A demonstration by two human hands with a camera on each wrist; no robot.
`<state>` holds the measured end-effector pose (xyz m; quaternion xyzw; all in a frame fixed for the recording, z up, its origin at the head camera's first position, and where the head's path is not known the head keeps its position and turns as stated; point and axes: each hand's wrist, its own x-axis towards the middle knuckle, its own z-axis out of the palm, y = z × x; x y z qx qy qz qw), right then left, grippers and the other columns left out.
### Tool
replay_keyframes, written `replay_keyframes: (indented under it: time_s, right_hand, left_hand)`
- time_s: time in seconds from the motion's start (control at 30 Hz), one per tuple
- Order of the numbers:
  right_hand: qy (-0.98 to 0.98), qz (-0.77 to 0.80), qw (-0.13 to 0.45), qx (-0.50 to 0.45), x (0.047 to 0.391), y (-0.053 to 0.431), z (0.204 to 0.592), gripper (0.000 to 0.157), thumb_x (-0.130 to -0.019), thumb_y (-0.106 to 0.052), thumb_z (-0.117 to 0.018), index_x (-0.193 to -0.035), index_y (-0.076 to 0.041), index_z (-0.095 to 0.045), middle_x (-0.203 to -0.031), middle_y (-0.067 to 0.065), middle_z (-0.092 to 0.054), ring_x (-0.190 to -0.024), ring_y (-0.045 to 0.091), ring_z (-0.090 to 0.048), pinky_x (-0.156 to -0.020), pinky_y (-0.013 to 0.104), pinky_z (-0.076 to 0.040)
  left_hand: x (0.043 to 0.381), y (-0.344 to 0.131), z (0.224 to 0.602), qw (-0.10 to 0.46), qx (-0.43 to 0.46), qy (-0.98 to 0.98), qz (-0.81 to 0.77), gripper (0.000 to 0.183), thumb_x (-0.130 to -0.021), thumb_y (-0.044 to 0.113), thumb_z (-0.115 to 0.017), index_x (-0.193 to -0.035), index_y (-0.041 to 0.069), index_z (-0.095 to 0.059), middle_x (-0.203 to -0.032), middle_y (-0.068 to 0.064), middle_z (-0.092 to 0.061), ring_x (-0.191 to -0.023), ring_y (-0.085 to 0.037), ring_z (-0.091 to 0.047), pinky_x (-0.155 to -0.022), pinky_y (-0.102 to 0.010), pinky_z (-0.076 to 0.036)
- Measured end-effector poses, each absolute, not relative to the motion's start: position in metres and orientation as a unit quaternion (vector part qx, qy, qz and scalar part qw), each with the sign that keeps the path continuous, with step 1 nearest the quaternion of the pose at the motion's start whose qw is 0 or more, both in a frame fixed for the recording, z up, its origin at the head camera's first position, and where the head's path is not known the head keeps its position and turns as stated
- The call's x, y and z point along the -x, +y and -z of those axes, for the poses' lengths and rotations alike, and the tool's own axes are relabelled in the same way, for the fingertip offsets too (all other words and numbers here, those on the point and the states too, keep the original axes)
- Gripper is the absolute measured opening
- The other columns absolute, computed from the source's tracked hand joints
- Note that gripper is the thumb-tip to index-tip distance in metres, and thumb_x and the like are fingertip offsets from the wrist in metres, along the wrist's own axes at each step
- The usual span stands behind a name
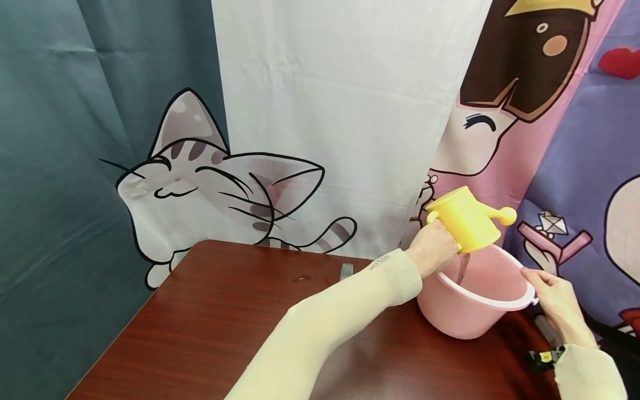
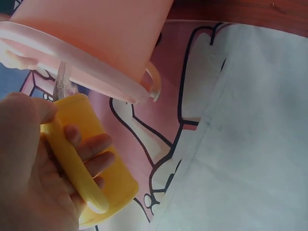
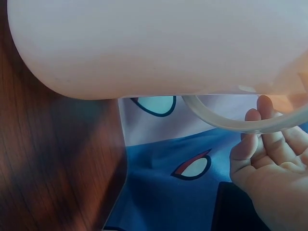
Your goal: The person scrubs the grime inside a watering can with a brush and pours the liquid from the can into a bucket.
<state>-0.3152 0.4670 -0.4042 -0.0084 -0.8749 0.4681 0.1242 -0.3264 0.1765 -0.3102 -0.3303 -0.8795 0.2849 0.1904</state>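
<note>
My left hand grips the handle of a yellow watering can, its fingers curled round the handle in the left wrist view. The can is tipped over the near left rim of a pink bucket. A stream of water runs from the can's open mouth into the bucket, while the spout points off to the right. At the bucket's right side my right hand holds the rim. In the right wrist view its fingers lie by the bucket's wall behind the pale curved handle.
The bucket stands near the right end of a dark red-brown table. A small grey-green strip lies by the table's back edge, beside a little wet patch. Cartoon-printed cloth hangs right behind the table.
</note>
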Motion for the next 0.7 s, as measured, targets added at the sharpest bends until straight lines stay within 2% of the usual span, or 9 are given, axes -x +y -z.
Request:
replay_keyframes:
  time_s: [0.27, 0.4, 0.6, 0.7]
  right_hand:
    - [-0.885, -0.445, 0.134, 0.021, 0.3142, 0.4645, 0.4057, 0.045, -0.085, -0.040, -0.053, -0.111, -0.004, -0.059, -0.076, -0.021, -0.058, -0.069, -0.004, -0.049, -0.056, 0.015, -0.041]
    - [-0.890, -0.436, 0.135, 0.021, 0.3140, 0.4653, 0.4067, 0.047, -0.086, -0.041, -0.052, -0.111, -0.002, -0.057, -0.077, -0.020, -0.057, -0.069, -0.003, -0.049, -0.056, 0.016, -0.041]
    - [-0.900, -0.412, 0.138, 0.019, 0.3131, 0.4676, 0.4050, 0.052, -0.085, -0.042, -0.052, -0.112, 0.002, -0.055, -0.079, -0.025, -0.053, -0.071, -0.006, -0.047, -0.056, 0.014, -0.040]
    - [-0.900, -0.412, 0.141, 0.020, 0.3138, 0.4668, 0.4048, 0.052, -0.085, -0.042, -0.052, -0.111, 0.003, -0.056, -0.080, -0.025, -0.053, -0.073, -0.007, -0.046, -0.057, 0.014, -0.039]
  left_hand:
    - [0.3292, 0.1725, 0.3105, 0.203, 0.342, -0.864, -0.308, 0.027, -0.093, 0.024, -0.032, -0.101, 0.032, -0.058, -0.098, 0.014, -0.055, -0.086, -0.007, -0.044, -0.078, -0.028, -0.028]
    - [0.3302, 0.1699, 0.3121, 0.210, 0.346, -0.860, -0.310, 0.026, -0.092, 0.026, -0.036, -0.096, 0.033, -0.060, -0.095, 0.015, -0.056, -0.086, -0.007, -0.045, -0.079, -0.028, -0.027]
    - [0.3310, 0.1707, 0.3129, 0.224, 0.355, -0.851, -0.315, 0.028, -0.093, 0.036, -0.033, -0.094, 0.034, -0.061, -0.094, 0.016, -0.057, -0.086, -0.007, -0.046, -0.081, -0.028, -0.026]
    - [0.3310, 0.1713, 0.3123, 0.226, 0.359, -0.848, -0.317, 0.025, -0.092, 0.035, -0.035, -0.092, 0.035, -0.061, -0.093, 0.017, -0.057, -0.087, -0.007, -0.046, -0.082, -0.028, -0.025]
